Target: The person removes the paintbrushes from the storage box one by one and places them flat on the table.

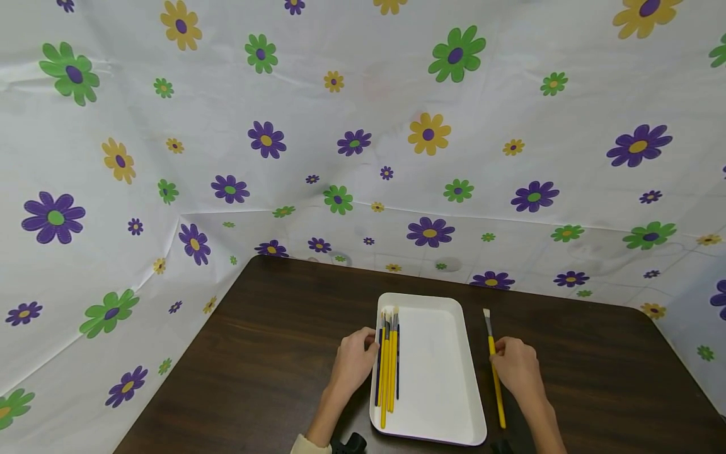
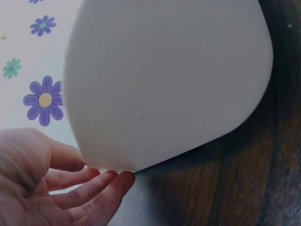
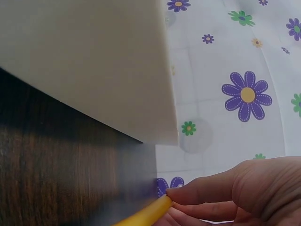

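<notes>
Head view: a dark wood-grain table (image 1: pixel 283 328) under a white rectangular tray (image 1: pixel 437 372), a white flower-printed sheet (image 1: pixel 363 107) behind. Yellow- and dark-handled paintbrushes (image 1: pixel 386 372) line the tray's left inside; right of it, the right hand (image 1: pixel 517 364) pinches a flat-tipped yellow paintbrush (image 1: pixel 496 386). Left wrist view: the left hand (image 2: pixel 67 178) pinches the tray's edge. Right wrist view: the tray's wall hides those brushes.

This is a screened-off craft spot: pale sheeting (image 1: pixel 363 107) printed with purple, green and yellow flowers (image 1: pixel 430 232) hangs behind and left of a dark wood-grain counter (image 1: pixel 272 353) bearing a white tray (image 1: pixel 433 372) of paintbrushes (image 1: pixel 392 372). With the sheeting filling the background, home or classroom is hard to tell.
</notes>
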Tool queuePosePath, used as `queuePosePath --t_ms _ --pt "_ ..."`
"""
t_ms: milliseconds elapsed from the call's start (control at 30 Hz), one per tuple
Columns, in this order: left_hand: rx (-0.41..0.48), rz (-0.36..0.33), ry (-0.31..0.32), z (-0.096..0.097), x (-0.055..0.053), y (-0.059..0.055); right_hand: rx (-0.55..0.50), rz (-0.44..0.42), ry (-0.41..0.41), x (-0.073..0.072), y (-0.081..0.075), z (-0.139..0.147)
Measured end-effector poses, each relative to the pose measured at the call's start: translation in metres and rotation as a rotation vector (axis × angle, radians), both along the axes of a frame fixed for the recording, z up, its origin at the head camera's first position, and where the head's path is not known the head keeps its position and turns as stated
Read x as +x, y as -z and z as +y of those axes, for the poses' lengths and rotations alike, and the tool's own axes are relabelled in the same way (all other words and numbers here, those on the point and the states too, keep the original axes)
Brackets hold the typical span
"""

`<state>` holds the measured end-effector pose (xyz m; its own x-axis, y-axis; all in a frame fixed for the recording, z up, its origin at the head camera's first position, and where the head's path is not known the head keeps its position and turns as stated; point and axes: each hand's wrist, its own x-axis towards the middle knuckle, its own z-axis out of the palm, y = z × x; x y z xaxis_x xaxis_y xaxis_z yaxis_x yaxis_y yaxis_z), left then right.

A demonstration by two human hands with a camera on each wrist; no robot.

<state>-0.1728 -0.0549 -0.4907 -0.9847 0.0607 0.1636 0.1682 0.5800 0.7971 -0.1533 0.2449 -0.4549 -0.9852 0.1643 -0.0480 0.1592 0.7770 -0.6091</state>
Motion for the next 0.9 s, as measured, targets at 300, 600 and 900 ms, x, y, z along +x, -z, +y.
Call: queuePosePath --t_ms 300,600,900 --pt "0.0 -0.002 -0.002 0.0 0.0 0.0 0.0 -0.025 0.005 -0.002 0.004 0.001" --pt "-0.009 -0.009 -0.002 0.0 0.0 0.001 0.032 -0.074 0.002 -0.004 0.01 0.002" --pt "0.0 -0.024 -0.004 0.0 0.0 0.0 0.033 -0.11 0.01 -0.004 0.012 0.001"
